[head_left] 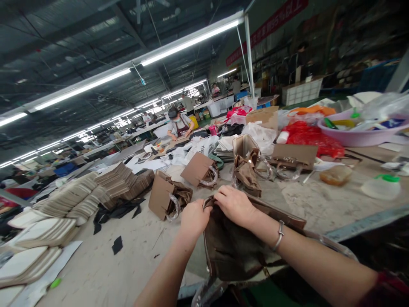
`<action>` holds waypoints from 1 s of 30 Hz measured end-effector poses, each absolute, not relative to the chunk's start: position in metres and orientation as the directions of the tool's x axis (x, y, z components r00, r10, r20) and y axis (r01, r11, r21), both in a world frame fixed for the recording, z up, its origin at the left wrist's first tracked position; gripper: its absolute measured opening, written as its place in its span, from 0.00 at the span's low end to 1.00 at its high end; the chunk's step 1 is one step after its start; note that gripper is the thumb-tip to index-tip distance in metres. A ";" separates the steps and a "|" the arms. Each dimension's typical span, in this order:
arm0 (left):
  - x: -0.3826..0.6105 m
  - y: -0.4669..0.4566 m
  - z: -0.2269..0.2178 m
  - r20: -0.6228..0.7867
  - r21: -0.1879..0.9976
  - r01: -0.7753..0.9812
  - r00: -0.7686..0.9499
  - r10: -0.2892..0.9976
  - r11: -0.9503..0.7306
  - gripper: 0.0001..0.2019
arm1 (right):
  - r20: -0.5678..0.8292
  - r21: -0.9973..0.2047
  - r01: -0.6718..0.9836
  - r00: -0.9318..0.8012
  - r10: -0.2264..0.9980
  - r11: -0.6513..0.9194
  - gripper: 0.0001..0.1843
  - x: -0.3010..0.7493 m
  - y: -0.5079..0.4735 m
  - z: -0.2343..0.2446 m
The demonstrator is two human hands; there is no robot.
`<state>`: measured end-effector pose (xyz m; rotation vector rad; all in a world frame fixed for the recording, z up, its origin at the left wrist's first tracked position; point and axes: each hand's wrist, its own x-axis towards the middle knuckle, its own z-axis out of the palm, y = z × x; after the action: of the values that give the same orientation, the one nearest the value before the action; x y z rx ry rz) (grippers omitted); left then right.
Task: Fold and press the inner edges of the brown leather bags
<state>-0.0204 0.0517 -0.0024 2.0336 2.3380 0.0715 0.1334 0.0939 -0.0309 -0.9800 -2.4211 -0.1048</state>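
Brown, leather-like material is folding between two hands: the left hand [194, 218] is pinching the upper corner of a bag [230, 251], and the right hand [234, 206] is clamping the same rim just beside it. The bag is lying across the near edge of the table [128, 273], its lower part reaching over the metal edging [367, 226]. With so much resting at that border, it could be slipping towards the lap if both grips were loosening together. One plastic-wrapped handle [209, 294] is hanging low by the edging, so a sharp tug might be snagging it there. Hard pinching could also be creasing the rim, and the bracelet [280, 236] on the right wrist may be scuffing the surface if the forearm presses down. Smaller brown bags [159, 200] are sitting near the knuckles, where a sudden jerk could be knocking them over.
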 end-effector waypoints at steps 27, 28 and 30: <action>-0.028 0.055 -0.008 0.055 0.211 0.972 -0.121 0.991 0.106 0.16 | 0.505 -0.192 0.672 -0.557 0.659 0.715 0.09 0.128 0.105 -0.029; -0.028 0.055 -0.008 0.061 0.233 0.966 -0.133 0.989 0.116 0.16 | 0.499 -0.206 0.679 -0.547 0.672 0.705 0.09 0.127 0.106 -0.029; -0.027 0.057 -0.008 0.068 0.265 0.955 -0.156 0.985 0.132 0.17 | 0.491 -0.236 0.692 -0.521 0.698 0.682 0.08 0.125 0.106 -0.027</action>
<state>-0.0266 0.0566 -0.0083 1.9563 2.2680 0.3747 0.1254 0.1062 -0.0273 -1.0661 -2.3338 0.0148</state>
